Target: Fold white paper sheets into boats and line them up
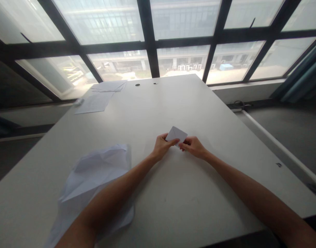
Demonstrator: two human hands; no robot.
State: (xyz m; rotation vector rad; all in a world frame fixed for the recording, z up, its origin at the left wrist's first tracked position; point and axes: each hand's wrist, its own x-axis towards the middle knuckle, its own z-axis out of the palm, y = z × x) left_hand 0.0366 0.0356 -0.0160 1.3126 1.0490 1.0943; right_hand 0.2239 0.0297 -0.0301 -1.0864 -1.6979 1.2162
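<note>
Behind the white counter (158, 113) there is a big window (184, 20) with dark frames. Near the middle of the counter, a person's left hand (161, 146) and right hand (194, 146) come together, and their fingers (174, 141) are closed on a small folded white paper (176, 135), holding it from two sides. A large creased white sheet (96, 175) lies at the near left of the counter, and flat papers (94, 103) lie at its far left.
</note>
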